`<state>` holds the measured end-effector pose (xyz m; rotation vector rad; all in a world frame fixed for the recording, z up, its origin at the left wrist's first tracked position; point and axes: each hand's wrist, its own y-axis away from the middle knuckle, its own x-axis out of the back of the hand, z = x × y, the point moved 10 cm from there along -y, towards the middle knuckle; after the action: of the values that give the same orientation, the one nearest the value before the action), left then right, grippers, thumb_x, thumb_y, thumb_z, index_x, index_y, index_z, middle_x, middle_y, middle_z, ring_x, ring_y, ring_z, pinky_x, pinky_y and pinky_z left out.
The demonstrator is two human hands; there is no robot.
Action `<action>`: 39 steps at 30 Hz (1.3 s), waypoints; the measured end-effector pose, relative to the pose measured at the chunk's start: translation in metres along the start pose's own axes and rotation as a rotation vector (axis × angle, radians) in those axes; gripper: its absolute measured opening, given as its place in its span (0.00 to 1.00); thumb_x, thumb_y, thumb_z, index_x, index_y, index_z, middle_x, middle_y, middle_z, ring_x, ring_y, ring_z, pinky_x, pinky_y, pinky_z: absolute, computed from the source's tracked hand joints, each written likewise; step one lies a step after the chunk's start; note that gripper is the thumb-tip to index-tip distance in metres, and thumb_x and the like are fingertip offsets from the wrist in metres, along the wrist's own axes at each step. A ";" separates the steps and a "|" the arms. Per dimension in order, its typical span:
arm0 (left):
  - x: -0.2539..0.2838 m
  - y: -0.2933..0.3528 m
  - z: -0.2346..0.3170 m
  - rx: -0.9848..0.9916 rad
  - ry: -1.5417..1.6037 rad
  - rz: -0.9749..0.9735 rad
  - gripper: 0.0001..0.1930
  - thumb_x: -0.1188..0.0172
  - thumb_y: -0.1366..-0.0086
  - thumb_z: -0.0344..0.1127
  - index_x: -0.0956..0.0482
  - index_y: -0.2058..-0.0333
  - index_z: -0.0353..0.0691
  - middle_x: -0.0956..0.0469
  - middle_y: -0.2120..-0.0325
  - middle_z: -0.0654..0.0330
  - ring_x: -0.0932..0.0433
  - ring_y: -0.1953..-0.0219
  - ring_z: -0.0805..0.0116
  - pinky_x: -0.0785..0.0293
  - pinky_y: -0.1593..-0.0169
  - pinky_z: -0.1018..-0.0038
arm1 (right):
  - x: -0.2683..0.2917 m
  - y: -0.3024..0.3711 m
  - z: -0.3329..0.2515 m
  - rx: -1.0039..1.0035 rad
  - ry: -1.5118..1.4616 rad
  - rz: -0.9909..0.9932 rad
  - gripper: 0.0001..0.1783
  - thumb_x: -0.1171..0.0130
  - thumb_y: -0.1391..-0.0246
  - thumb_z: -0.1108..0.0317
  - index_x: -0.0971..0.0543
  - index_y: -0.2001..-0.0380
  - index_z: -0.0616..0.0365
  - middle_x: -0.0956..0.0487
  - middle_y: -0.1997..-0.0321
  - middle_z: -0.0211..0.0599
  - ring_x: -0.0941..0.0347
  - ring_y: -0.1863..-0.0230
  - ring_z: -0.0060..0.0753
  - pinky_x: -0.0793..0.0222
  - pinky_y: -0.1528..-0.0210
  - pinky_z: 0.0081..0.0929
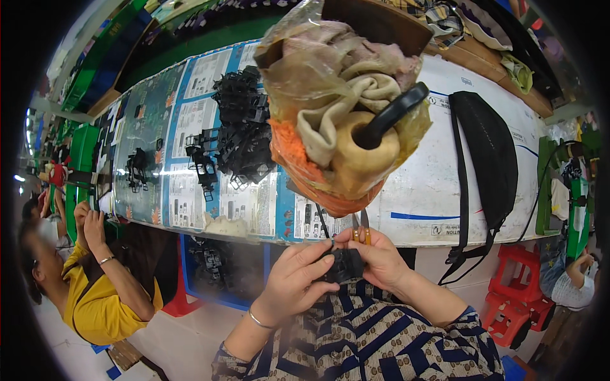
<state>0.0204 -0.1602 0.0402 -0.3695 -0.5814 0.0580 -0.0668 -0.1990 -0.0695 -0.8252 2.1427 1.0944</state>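
My left hand is closed on a black plastic part held just in front of my body, below the table edge. A thin black strip sticks up from beside its fingertips. My right hand is closed against the part's other side and grips a small bladed tool, its metal blade pointing away from me. Yellow-orange bands show at the fingers, and I cannot tell whether they are rings or the tool's handle. The part's shape is mostly hidden by my fingers.
A tall plastic-wrapped bundle with cloth and a black-handled object rises over the table. Black plastic parts are heaped left of it. A black bag lies right. A blue bin stands below the edge; a person in yellow sits left.
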 end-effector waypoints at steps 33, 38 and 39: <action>-0.015 0.016 0.007 -0.038 0.164 -0.150 0.29 0.34 0.55 0.38 0.32 0.52 0.39 0.32 0.53 0.49 0.30 0.60 0.52 0.31 0.57 0.66 | -0.019 0.010 0.019 -0.063 0.091 -0.285 0.07 0.48 0.46 0.66 0.31 0.74 0.55 0.34 0.76 0.18 0.42 0.76 0.10 0.48 0.75 0.10; -0.015 0.015 0.008 -0.040 0.164 -0.141 0.29 0.34 0.55 0.37 0.32 0.52 0.40 0.32 0.54 0.49 0.30 0.59 0.52 0.31 0.57 0.66 | -0.019 0.011 0.017 -0.062 0.142 -0.270 0.06 0.49 0.45 0.67 0.31 0.74 0.55 0.35 0.77 0.18 0.43 0.77 0.09 0.49 0.76 0.11; -0.015 0.015 0.008 -0.043 0.164 -0.137 0.29 0.34 0.55 0.37 0.32 0.52 0.39 0.32 0.54 0.49 0.30 0.59 0.52 0.31 0.57 0.66 | -0.019 0.011 0.017 -0.064 0.145 -0.269 0.06 0.49 0.45 0.67 0.31 0.74 0.55 0.35 0.77 0.18 0.43 0.77 0.09 0.49 0.76 0.10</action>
<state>0.0044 -0.1461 0.0336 -0.3714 -0.4449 -0.1161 -0.0594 -0.1748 -0.0583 -1.2166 2.0451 0.9922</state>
